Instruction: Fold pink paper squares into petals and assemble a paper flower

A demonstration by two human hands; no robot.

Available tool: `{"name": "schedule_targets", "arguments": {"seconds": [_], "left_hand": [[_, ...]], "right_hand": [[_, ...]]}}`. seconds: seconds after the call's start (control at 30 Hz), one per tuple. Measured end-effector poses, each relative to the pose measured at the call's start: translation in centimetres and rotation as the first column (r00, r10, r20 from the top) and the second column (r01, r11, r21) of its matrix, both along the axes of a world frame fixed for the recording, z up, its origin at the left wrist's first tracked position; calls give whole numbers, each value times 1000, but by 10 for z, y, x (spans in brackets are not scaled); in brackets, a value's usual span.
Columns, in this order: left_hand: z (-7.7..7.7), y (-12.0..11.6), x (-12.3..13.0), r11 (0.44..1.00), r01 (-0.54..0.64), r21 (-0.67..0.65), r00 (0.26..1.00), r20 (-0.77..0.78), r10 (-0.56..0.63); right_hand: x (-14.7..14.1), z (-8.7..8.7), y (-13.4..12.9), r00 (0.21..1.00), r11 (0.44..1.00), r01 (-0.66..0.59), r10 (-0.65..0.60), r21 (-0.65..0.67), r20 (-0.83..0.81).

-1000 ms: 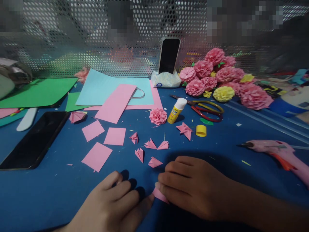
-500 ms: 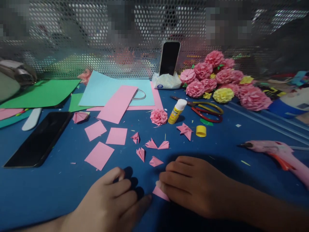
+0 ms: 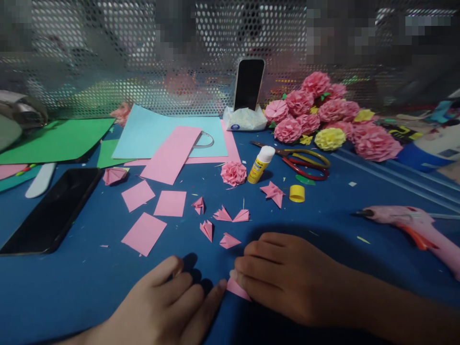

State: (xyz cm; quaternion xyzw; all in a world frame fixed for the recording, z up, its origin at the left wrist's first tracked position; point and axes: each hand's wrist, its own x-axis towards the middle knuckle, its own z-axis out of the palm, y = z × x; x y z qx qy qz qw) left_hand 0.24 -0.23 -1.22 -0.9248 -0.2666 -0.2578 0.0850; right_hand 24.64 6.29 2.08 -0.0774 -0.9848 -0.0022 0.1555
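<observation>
My right hand [image 3: 283, 275] presses down on a small folded piece of pink paper [image 3: 237, 290] on the blue table, covering most of it. My left hand [image 3: 165, 297] rests just to the left with most fingers curled and nothing visible in them. One of its fingers reaches toward the paper, its tip at the left corner. Beyond the hands lie several small folded pink pieces, among them a pointed petal [image 3: 230, 240] and another petal [image 3: 206, 230]. Farther left are flat pink squares, one of them a near square [image 3: 144, 234].
A pink glue gun [image 3: 402, 220] lies at the right. Behind are a glue stick [image 3: 261, 164], its yellow cap [image 3: 297, 193], scissors [image 3: 305, 163] and a paper flower [image 3: 233, 173]. A black phone [image 3: 53, 211] lies left; a pile of paper flowers [image 3: 302, 103] stands back right.
The left hand's extended finger has come up to the left corner of the pink paper. My right hand stays on it. The whole view has shifted slightly.
</observation>
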Motion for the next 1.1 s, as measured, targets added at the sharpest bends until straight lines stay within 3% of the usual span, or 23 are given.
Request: {"name": "schedule_targets", "arguments": {"seconds": [0.23, 0.37, 0.47, 0.57, 0.73, 0.97, 1.1], "left_hand": [[15, -13, 1, 986, 5, 164, 944, -327, 49], [20, -14, 1, 982, 48, 183, 900, -435, 37], [22, -7, -1, 990, 77, 116, 926, -377, -28], [23, 2, -3, 995, 98, 31, 974, -210, -90], [23, 5, -3, 993, 118, 17, 987, -114, -115], [-1, 1, 6, 998, 62, 12, 998, -28, -62], [0, 2, 7, 998, 43, 37, 999, 2, -43]], "right_hand": [[0, -1, 2, 1000, 1000, -12, 12, -5, -6], [0, -1, 1, 1000, 1000, 0, 0, -14, -6], [-1, -2, 0, 999, 1000, 21, -22, -7, -31], [-1, -4, -1, 998, 1000, 27, -28, -5, -55], [0, -5, -1, 997, 999, 34, -33, 18, -67], [0, -5, -4, 993, 997, 68, -65, 28, -95], [2, -4, -6, 990, 994, 99, -93, 52, -108]]}}
